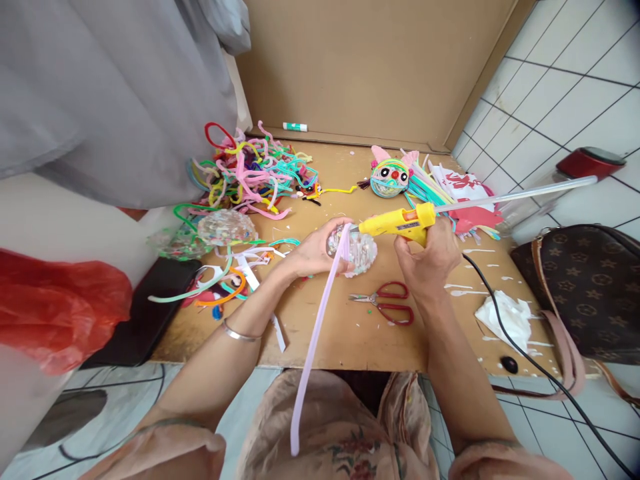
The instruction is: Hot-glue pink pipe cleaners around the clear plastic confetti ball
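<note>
My left hand [315, 253] is closed round a small glittery ball [361, 252] and pins a long pale pink pipe cleaner [315, 340] against it; the pipe cleaner trails down toward my lap. My right hand [427, 257] grips a yellow glue gun [400, 223] with a clear glue stick [520, 195] sticking out behind. The gun's nozzle points left and touches the ball. Both hands hover just above a brown cardboard work surface [340, 333].
Red-handled scissors [387, 303] lie just below my hands. A heap of coloured pipe cleaners [255, 173] sits at the back left, a finished googly-eyed ball [390, 177] at the back. A black cord [520, 333], white tissue [505, 320], brown bag [585, 287] and red plastic bag [55, 307] flank the board.
</note>
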`<state>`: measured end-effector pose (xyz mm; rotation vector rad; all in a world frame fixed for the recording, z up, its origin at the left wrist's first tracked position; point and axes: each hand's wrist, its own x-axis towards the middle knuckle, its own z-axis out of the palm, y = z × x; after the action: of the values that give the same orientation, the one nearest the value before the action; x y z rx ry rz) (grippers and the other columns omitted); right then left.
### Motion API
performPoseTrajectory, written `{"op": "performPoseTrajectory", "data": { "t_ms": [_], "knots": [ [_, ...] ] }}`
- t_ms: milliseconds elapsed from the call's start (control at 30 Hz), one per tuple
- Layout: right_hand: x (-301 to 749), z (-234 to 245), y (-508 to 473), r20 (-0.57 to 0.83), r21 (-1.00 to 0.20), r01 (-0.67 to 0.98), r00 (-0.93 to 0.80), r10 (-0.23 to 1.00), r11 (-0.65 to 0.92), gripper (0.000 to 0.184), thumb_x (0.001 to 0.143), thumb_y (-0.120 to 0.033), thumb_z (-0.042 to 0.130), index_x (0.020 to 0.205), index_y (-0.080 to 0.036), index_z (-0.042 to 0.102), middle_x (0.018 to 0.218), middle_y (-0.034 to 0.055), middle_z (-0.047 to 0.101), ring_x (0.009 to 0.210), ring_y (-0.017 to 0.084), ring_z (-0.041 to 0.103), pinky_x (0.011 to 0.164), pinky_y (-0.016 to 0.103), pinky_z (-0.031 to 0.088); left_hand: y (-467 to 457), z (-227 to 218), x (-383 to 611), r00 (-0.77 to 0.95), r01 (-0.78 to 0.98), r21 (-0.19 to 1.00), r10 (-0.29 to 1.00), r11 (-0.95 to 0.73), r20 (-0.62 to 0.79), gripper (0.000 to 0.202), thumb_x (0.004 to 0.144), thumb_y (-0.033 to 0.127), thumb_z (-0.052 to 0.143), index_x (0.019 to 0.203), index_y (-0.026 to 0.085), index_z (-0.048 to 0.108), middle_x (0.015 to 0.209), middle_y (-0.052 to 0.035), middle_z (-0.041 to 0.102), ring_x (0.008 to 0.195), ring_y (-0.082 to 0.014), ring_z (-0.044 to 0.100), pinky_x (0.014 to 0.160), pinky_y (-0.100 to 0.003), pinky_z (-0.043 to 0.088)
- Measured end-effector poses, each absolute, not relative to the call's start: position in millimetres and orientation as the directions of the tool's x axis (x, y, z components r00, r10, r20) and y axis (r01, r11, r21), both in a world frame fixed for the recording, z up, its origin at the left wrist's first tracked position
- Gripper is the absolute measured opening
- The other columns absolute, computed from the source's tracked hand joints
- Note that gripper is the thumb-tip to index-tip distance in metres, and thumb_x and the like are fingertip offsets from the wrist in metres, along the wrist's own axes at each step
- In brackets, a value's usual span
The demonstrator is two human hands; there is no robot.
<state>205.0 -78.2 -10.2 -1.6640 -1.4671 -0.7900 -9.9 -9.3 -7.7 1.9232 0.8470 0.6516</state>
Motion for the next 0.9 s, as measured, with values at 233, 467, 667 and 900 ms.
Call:
{"op": "performPoseTrajectory", "data": {
  "t_ms": [233, 467, 667, 900],
  "knots": [
    [204.8, -11.7, -79.1, 0.842, -0.148, 0.988, 0.147, 0.519, -0.039, 0.018, 0.077, -0.03, 0.051, 0.091, -0.02, 0.055, 0.08, 0.0071, 0.058, 0.077, 0.024, 0.058, 0.067, 0.035, 0.043, -10.4, -7.0, -9.4, 0.626, 0.294, 0.887, 0.773, -0.357, 0.104, 0.088, 0.053, 0.033, 0.078, 0.134, 0.018, 0.045, 0.128, -0.0087, 0.057, 0.117, -0.0284, 0.055, 0.106, -0.041, 0.042],
    [204.8, -13.3, -77.5, 0.84, -0.155, 0.987, 0.157, 0.52, -0.048, 0.019, 0.076, -0.029, 0.051, 0.092, -0.021, 0.055, 0.079, 0.0058, 0.056, 0.075, 0.023, 0.057, 0.067, 0.034, 0.043, -8.8, -9.7, -9.4, 0.627, 0.287, 0.881, 0.769, -0.377, 0.124, 0.087, 0.054, 0.033, 0.078, 0.133, 0.019, 0.046, 0.129, -0.0085, 0.057, 0.116, -0.0279, 0.056, 0.106, -0.042, 0.042],
    [204.0, -12.5, -74.8, 0.819, -0.305, 0.951, 0.283, 0.499, -0.039, 0.023, 0.074, -0.033, 0.055, 0.093, -0.02, 0.052, 0.083, 0.0069, 0.057, 0.08, 0.025, 0.056, 0.072, 0.037, 0.045, -8.3, -9.8, -10.2, 0.623, 0.305, 0.884, 0.776, -0.354, 0.096, 0.091, 0.052, 0.035, 0.078, 0.135, 0.018, 0.045, 0.128, -0.0102, 0.056, 0.115, -0.029, 0.055, 0.105, -0.046, 0.042],
    [230.1, -33.1, -58.2, 0.638, -0.536, 0.832, 0.511, 0.576, -0.144, 0.04, 0.071, -0.051, 0.062, 0.093, -0.019, 0.053, 0.085, 0.006, 0.058, 0.078, 0.022, 0.055, 0.073, 0.037, 0.046, -9.7, -6.4, -10.9, 0.6, 0.325, 0.879, 0.795, -0.348, 0.093, 0.088, 0.054, 0.034, 0.078, 0.134, 0.019, 0.046, 0.128, -0.0093, 0.056, 0.114, -0.0287, 0.056, 0.104, -0.044, 0.043]
  ]
}}
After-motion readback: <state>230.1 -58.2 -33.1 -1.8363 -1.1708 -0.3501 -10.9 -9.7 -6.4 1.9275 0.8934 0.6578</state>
